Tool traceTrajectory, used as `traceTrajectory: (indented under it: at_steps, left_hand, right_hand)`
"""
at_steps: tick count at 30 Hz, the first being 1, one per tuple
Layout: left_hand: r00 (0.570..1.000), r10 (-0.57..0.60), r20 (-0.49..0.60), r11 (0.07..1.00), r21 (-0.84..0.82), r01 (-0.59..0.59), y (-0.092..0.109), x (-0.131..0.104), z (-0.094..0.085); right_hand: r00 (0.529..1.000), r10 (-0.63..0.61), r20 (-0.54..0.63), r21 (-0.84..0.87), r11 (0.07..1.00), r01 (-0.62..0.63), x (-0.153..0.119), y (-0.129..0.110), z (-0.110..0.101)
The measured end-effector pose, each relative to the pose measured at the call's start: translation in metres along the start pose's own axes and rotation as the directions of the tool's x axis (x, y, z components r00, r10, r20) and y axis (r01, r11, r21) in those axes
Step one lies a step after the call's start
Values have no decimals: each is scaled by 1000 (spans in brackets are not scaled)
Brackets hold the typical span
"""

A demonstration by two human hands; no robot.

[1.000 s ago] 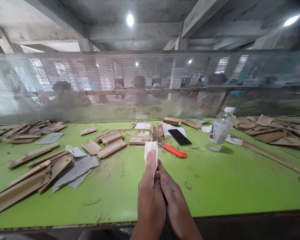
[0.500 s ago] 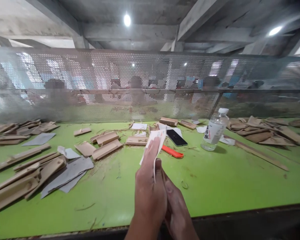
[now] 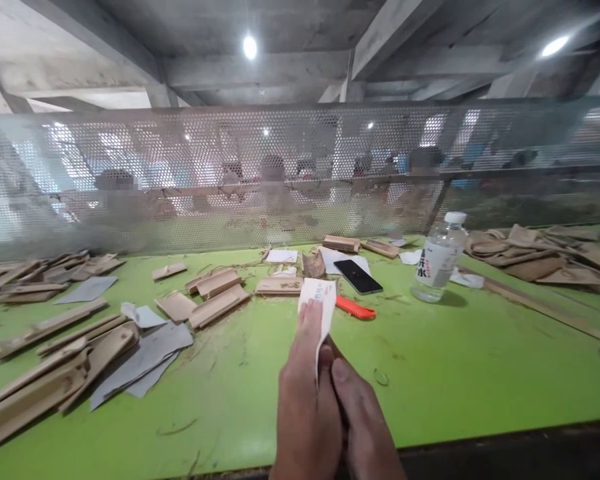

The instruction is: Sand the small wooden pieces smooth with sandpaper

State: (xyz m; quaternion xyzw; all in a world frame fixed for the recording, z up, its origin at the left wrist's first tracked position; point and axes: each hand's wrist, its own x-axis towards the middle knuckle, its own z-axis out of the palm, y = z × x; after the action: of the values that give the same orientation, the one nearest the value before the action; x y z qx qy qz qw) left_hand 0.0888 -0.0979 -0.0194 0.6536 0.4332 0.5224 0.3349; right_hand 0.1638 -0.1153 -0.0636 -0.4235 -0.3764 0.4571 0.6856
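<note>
Left hand (image 3: 307,400) fingers (image 3: 311,327) lie straight and together, pressed on a white sandpaper sheet (image 3: 321,297); right hand (image 3: 363,420) fingers curl closed beneath it, above the green surface (image 3: 455,360).

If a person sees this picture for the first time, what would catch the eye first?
Probably the bright green table, with the left hand and right hand pressed together at its near edge, the left holding a small white sheet. Behind them lie an orange cutter, a black phone and a clear water bottle; tan wooden pieces pile up at the left.
</note>
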Motion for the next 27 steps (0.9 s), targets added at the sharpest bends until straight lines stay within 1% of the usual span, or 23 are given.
traceTrajectory:
  at_steps: [2, 3, 4, 6, 8, 9, 10, 12, 14, 15, 17, 19, 20, 22, 25, 27]
  left_hand:
    - [999, 28, 30, 999, -18, -27, -3, -7, 4]
    - [999, 31, 13, 999, -34, -30, -6, -11, 5]
    - [999, 30, -11, 998, -48, -30, -7, -13, 6]
    - [998, 3, -64, 998, -59, -7, -8, -13, 6]
    - [998, -22, -66, 999, -36, 20, -5, -10, 3]
    - [999, -24, -49, 1000, -20, 23, -4, -9, 3]
    - [999, -1, -38, 1000, -21, 0, -4, -8, 4]
    - [998, 52, -30, 997, -51, -53, -5, -10, 8]
    - [998, 41, -41, 996, -83, -44, -8, -12, 12]
    - [999, 30, -44, 995, -89, -33, -8, -12, 12]
    - [999, 19, -42, 997, -75, -22, -6, -7, 8]
    - [998, 42, -42, 998, -39, -43, -2, 0, 1]
    - [997, 73, -38, 997, -29, -74, -1, 2, -1]
    - [994, 104, -32, 994, -31, -105, -3, 2, -1]
    - [994, 105, -31, 993, -52, -106, -9, -5, 6]
    - [991, 128, -25, 991, -45, -129, -10, -6, 9]
  right_hand:
    - [995, 49, -82, -59, 997, -54, 0, -5, -1]
    - [992, 70, -102, -73, 994, -77, 0, -9, 0]
    - [993, 71, -91, -76, 994, -78, 1, -13, 2]
    - [998, 68, -12, -41, 997, -68, 0, -21, 6]
    - [996, 60, 63, 8, 998, -61, -1, -24, 9]
    - [996, 63, 59, 20, 998, -64, -2, -24, 8]
    - [997, 70, 30, 6, 998, -70, -2, -22, 6]
    - [995, 70, -68, -70, 995, -75, -3, -16, -1]
    - [988, 70, -141, -151, 984, -91, -4, -9, -8]
    - [986, 72, -151, -165, 982, -96, -5, -7, -9]
    - [988, 85, -127, -116, 988, -99, -8, -4, -6]
    - [988, 107, -113, -43, 993, -113, -11, -5, 1]
    - [986, 118, -116, -15, 993, -120, -12, -5, 3]
    - [980, 130, -149, -5, 991, -132, -12, -7, 5]
    - [963, 137, -233, -33, 988, -149, -9, -7, 1]
    - [955, 152, -254, -26, 986, -164, -8, -9, -1]
